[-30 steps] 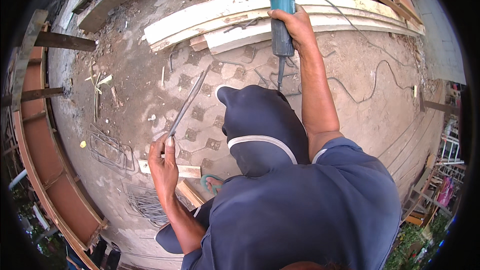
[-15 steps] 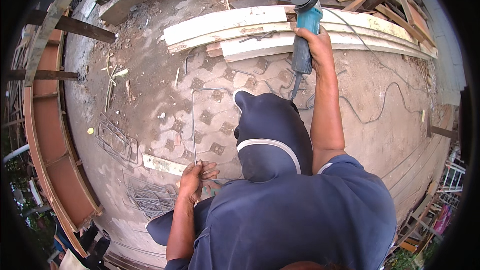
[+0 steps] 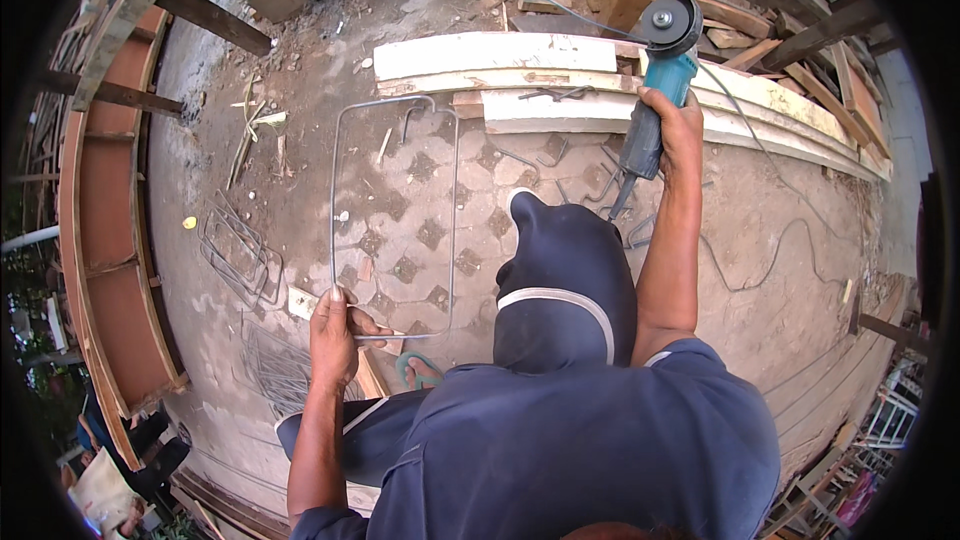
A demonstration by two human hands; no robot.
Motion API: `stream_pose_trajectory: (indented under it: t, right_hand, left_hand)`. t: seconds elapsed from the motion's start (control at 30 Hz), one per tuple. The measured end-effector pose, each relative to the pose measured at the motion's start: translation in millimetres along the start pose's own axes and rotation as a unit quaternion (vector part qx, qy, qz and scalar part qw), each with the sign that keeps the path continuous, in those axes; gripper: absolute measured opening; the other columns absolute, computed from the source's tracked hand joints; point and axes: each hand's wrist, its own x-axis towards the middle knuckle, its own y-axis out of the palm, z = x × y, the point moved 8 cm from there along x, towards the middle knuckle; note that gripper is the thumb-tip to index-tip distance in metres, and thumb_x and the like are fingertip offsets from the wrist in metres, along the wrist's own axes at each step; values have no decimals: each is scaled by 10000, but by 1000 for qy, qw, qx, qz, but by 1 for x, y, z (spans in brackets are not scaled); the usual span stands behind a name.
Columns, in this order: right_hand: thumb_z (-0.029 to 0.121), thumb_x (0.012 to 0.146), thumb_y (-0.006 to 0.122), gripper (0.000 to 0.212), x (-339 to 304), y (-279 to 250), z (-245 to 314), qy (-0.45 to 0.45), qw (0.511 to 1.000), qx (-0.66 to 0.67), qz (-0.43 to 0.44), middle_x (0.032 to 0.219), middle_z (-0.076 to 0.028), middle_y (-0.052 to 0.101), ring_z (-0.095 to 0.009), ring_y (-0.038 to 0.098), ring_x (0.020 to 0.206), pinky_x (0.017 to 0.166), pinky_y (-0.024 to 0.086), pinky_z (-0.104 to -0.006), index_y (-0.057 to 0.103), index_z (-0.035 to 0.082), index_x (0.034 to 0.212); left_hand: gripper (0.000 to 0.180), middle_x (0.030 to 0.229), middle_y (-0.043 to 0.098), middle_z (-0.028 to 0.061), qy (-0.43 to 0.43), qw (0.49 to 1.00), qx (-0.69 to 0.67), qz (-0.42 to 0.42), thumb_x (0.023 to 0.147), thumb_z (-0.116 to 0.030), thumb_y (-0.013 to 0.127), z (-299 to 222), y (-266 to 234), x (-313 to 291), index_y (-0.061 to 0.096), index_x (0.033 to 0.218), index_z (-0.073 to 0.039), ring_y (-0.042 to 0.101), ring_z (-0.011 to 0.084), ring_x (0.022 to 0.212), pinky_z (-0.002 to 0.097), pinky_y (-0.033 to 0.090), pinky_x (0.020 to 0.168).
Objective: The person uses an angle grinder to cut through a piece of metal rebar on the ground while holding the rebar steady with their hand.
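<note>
My right hand [image 3: 680,130] is wrapped round the dark handle of a teal angle grinder [image 3: 668,78], its disc [image 3: 668,24] pointing away at the far right. A bent steel rod, shaped into a rectangular stirrup [image 3: 333,200], is pinched at its near left corner by my left hand [image 3: 338,328]. The stirrup stands out over the ground, well apart from the grinder. My knee in dark cloth [image 3: 565,260] lies between my two arms. Under the left hand a short wooden board [image 3: 302,302] is partly covered.
Whitish boards [image 3: 560,112] lie across the far side, with scrap wood [image 3: 740,15] behind. Stirrups [image 3: 240,260] and a heap of thin rods [image 3: 285,370] lie at left, near a long wooden trough form [image 3: 105,175]. A cord [image 3: 745,285] snakes over the ground at right.
The stirrup has swung up and left, and its whole outline now shows. My left hand has shifted left and closed on its corner. The grinder stays in my right hand.
</note>
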Motion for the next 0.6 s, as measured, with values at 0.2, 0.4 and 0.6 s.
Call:
stream_pose_trajectory:
  t: [0.2, 0.4, 0.6]
  right_hand:
    - [192, 804, 790, 477, -17, 2, 45, -45, 999, -28, 1, 871, -101, 679, -154, 642, 655, 595, 531, -287, 606, -78, 1152]
    - [232, 791, 797, 501, -31, 6, 63, -62, 991, -114, 22, 877, -103, 674, -145, 625, 674, 620, 511, -282, 604, -75, 1137]
    - [253, 742, 798, 571, -21, 16, 31, -62, 965, -250, 51, 932, -162, 685, -226, 671, 768, 694, 545, -346, 588, -65, 1167]
  left_hand:
    - [414, 759, 667, 135, 68, 989, -80, 105, 1094, -501, 432, 32, 132, 115, 471, 1099, -88, 753, 306, 716, 362, 622, 574]
    - [448, 882, 671, 126, -32, 989, -43, 140, 1094, -514, 421, 132, 262, 137, 514, 1118, -77, 675, 235, 745, 353, 575, 633]
    - [497, 888, 668, 130, -115, 982, -71, 134, 1082, -565, 390, 133, 284, 120, 531, 1079, -88, 656, 236, 705, 354, 556, 618]
